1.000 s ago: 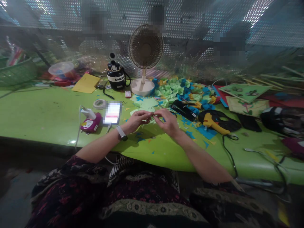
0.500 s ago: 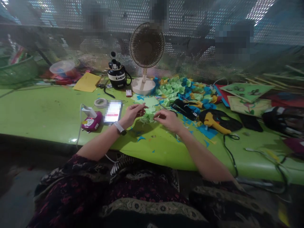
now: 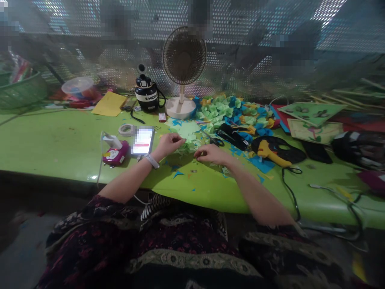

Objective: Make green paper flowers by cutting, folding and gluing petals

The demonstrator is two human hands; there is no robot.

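My left hand [image 3: 169, 145] is closed, its thumb and fingertips pinched together beside a heap of pale green paper pieces [image 3: 187, 129]. My right hand [image 3: 211, 154] has thumb and forefinger pressed together low over the table, at the heap's near right side. Whatever either pinch holds is too small to make out. Scissors [image 3: 214, 139] lie just beyond my right hand. A black stapler [image 3: 232, 136] rests to their right. Blue paper scraps [image 3: 178, 174] are scattered in front of the hands.
A fan [image 3: 181, 108] and a black bottle [image 3: 146, 98] stand at the back, beside a pile of green, blue and yellow paper shapes [image 3: 230, 110]. Left are a phone [image 3: 142, 141], a tape roll [image 3: 126, 129] and a purple plug block [image 3: 116, 154]. Right lies a yellow glue gun [image 3: 272, 154].
My left hand has turned down and its fingertips have drawn together. My right hand has dropped slightly towards the table, and the scissors behind it show more fully.
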